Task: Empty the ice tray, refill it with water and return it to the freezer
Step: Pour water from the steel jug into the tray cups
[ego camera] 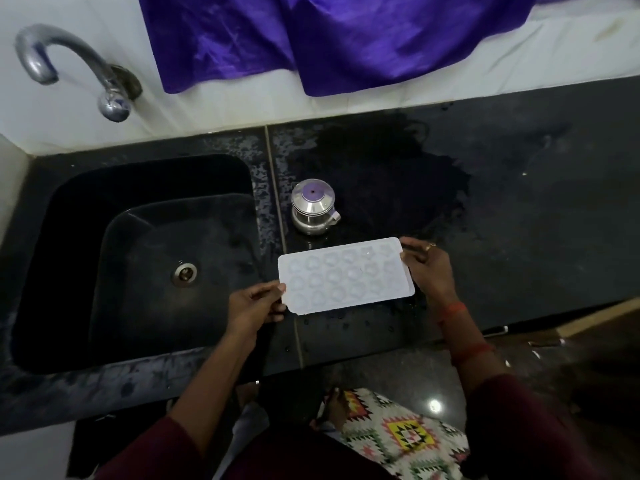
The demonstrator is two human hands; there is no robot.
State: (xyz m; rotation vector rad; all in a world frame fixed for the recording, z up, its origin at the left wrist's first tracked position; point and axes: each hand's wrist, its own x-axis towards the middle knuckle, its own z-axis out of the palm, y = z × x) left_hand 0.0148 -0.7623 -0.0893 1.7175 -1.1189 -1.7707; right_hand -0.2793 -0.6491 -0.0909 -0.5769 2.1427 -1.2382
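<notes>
A white ice tray (346,275) with several small round cells is held flat over the black counter (519,220), just right of the sink. My left hand (256,304) pinches its left short edge, thumb on top. My right hand (427,268) grips its right short edge. Whether the cells hold ice or water cannot be told. The black sink (86,209) lies to the left, with its steel drain (185,273). A curved steel tap (69,69) is mounted on the white wall above the sink; no water runs from it.
A small steel pot (313,207) with a lid stands on the counter just behind the tray. A wet patch spreads over the counter behind it. Purple cloth (329,39) hangs down the back wall. The counter's front edge runs below my hands.
</notes>
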